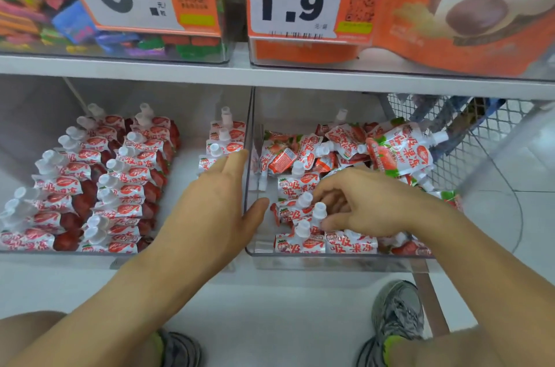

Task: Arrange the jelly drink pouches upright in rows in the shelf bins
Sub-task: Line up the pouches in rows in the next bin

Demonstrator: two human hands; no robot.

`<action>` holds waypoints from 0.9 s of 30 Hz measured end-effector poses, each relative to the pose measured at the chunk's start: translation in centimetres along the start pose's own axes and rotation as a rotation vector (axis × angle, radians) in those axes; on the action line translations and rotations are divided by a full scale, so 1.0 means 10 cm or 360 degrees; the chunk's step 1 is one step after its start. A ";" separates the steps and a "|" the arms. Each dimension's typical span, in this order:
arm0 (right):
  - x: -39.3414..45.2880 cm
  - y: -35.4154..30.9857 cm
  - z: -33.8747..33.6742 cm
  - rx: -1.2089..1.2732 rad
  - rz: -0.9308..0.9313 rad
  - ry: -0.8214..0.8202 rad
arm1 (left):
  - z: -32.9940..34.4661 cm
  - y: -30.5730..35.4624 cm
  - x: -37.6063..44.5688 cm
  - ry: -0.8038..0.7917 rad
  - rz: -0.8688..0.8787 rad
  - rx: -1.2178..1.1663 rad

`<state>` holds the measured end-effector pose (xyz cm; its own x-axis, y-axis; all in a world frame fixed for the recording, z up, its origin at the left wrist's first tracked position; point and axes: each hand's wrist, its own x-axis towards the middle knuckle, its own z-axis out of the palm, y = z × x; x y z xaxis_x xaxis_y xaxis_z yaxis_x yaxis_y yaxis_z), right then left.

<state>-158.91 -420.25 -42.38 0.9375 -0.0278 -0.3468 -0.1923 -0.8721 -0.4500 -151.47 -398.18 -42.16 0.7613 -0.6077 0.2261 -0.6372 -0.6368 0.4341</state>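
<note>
Clear right bin (pixel 339 260): right hand (pixel 365 206) touching pouches (pixel 306 218).

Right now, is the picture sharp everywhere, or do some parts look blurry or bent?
Head view: the white-and-red jelly pouches in the clear plastic bin read fairly sharp; the orange marshmallow bag at top right is soft; the grey shelf edge bows from the wide lens; lighting is even, shadows faint.
</note>
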 end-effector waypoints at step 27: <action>0.29 -0.15 0.12 0.0311 0.0287 -0.0187 | 0.00 -0.01 0.04 -0.0010 -0.0053 -0.0092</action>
<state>-156.22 -418.43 -43.67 0.8451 -0.1072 -0.5237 -0.4160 -0.7471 -0.5185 -151.07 -398.32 -42.12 0.7810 -0.5898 0.2055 -0.6037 -0.6283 0.4907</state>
